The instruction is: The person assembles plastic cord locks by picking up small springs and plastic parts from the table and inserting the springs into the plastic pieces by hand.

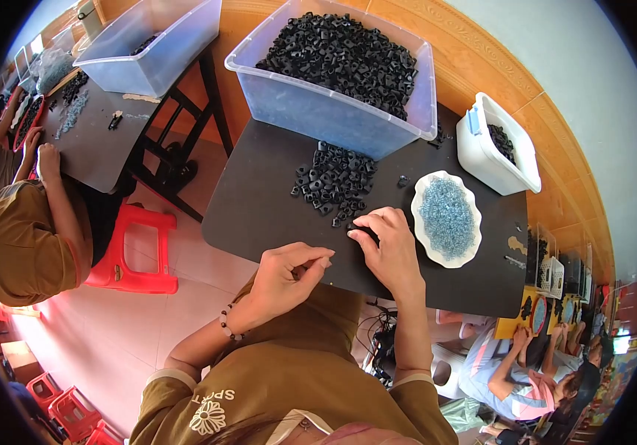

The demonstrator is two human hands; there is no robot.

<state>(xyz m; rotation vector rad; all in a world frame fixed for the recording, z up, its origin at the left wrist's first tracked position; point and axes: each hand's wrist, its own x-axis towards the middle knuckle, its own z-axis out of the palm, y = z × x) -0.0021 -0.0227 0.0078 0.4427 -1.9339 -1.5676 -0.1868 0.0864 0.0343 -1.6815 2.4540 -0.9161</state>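
Over the front edge of the dark table, my left hand [289,280] is closed, thumb and fingertips pinched together; whatever they hold is too small or hidden to name. Farther right, my right hand [391,251] has its thumb and index finger around a small black plastic part [351,227] at the near end of a loose pile of black plastic parts [333,178]. Just right of that hand stands a white scalloped dish [419,194] full of small clear bluish pieces [448,219].
Behind the pile sits a large clear bin [318,100] heaped with black parts. A white tub [485,159] with more black parts stands at the back right of the table [248,215]. Left are a red stool [140,248] and a person [33,237] at another table; others sit at lower right.
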